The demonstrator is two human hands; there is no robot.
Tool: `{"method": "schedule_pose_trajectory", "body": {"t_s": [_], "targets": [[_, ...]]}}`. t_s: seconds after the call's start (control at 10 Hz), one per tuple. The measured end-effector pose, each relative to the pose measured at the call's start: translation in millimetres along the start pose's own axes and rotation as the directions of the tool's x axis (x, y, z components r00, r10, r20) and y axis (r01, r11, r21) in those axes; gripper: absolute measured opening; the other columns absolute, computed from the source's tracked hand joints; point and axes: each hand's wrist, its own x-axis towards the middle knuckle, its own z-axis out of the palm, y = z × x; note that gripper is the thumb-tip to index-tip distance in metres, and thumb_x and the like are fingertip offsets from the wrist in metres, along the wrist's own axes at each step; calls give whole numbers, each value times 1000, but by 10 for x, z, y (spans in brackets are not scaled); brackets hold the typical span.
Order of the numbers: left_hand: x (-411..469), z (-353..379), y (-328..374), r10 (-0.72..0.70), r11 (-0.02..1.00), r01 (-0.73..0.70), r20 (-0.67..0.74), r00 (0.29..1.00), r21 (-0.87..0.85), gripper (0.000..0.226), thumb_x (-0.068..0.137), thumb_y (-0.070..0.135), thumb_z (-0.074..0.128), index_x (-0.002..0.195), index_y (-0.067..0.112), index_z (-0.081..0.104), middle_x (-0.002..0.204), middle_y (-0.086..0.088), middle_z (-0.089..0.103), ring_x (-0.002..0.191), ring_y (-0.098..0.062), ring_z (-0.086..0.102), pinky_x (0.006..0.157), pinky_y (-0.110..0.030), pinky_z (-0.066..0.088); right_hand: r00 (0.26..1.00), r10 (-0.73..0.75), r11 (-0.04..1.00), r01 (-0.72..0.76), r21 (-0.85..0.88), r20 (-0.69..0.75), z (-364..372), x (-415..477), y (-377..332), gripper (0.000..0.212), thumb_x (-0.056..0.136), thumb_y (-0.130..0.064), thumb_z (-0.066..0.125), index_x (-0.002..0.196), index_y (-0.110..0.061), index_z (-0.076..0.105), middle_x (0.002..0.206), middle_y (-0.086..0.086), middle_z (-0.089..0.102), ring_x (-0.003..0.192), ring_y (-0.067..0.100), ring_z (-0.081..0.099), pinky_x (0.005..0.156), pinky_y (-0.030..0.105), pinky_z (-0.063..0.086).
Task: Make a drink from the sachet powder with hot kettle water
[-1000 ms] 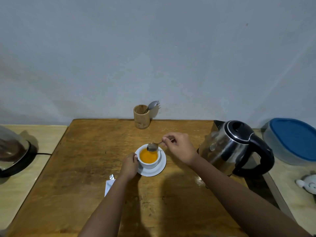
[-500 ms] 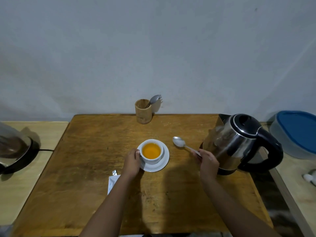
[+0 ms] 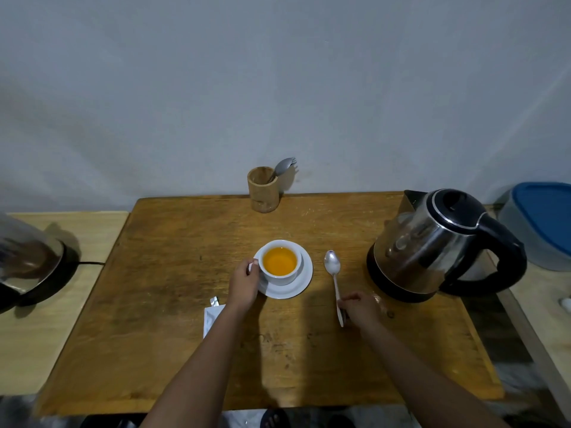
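Observation:
A white cup point(image 3: 280, 278) full of orange drink stands on a white saucer point(image 3: 301, 282) in the middle of the wooden table point(image 3: 173, 304). My left hand point(image 3: 244, 282) grips the cup's handle at its left side. To the right of the saucer a metal spoon point(image 3: 333, 273) lies flat on the table, bowl pointing away from me. My right hand point(image 3: 360, 308) rests over the near end of its handle, fingers still touching it. The steel kettle point(image 3: 432, 242) with a black lid and handle stands at the right. A torn white sachet point(image 3: 213, 315) lies partly under my left forearm.
A wooden holder point(image 3: 262, 193) with a metal spork point(image 3: 285, 165) stands at the table's back edge by the wall. A second shiny appliance point(image 3: 27, 264) with a black cord sits on the left side table. A blue-lidded container point(image 3: 543, 223) is at the far right.
My right hand carried the spoon from over the cup to the right, then lowered it flat onto the table beside the saucer. The left hand stayed on the cup.

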Motion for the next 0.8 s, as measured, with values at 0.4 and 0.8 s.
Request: {"method": "schedule_pose_trajectory", "body": {"t_s": [0.4,0.8], "targets": [[-11,-19,29,-6,1000,6,31,999,-3,18,96,22,40,99,15,56,102,-9,58,95,-21,52,79,-32,38,970,-238,913,239,-329,44,115,-32,4,4,88,-5,58,90,-7,61,100,14,65,81,19,53,68,26,42],[-157,38,-8,59,997,-51,-174,983,51,31,96,15,35,121,6,50,114,-2,47,105,-13,44,88,-28,34,911,-412,822,383,-422,23,111,-53,78,13,89,-11,54,82,-22,57,91,0,61,93,21,57,77,37,49]]}}
